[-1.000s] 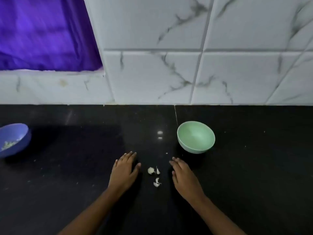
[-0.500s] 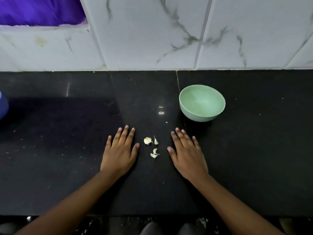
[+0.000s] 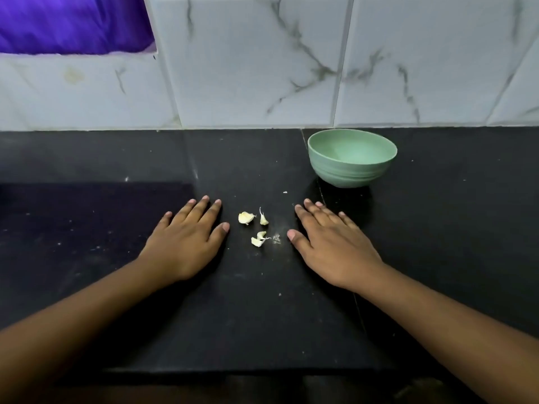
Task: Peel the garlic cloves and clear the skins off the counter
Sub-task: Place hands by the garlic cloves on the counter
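While both hands lie flat and released, left hand (image 3: 186, 243) and right hand (image 3: 332, 243), on the speckled black stone tabletop (image 3: 87, 228), 4 papery garlic cloves (image 3: 256, 227) sit between them near a smooth round green bowl (image 3: 352, 158).

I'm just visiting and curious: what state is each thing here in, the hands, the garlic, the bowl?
Left hand, flat on the counter, holding nothing.
Right hand, flat on the counter, holding nothing.
Garlic cloves, loose on the counter between the hands, untouched.
Green bowl, upright, looks empty.
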Available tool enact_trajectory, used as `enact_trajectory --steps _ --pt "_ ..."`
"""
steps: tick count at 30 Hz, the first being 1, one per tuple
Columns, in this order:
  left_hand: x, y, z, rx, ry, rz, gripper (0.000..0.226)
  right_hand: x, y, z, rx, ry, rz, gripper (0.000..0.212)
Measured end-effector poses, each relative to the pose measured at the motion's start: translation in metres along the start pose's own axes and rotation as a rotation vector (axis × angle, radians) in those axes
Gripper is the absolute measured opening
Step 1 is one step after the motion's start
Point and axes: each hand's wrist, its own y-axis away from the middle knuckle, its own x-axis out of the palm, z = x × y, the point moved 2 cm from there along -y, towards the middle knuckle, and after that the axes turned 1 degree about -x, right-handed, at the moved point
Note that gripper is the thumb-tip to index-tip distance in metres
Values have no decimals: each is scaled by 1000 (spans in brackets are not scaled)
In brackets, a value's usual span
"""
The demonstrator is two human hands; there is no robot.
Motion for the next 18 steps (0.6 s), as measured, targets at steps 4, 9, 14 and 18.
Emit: enact_trajectory --steps 4,9,14,18 --pt "0 -1 1 22 4 -9 58 1 0 1 -1 3 -5 59" --pt "0 0 0 35 29 -26 57 1 1 2 -13 -20 -41 59" --pt "-3 4 -1 31 92 -37 57 -6 11 5 -120 -137 -260 45" --pt "-12 13 -1 151 133 -307 46 -9 11 11 -400 -230 -390 32"
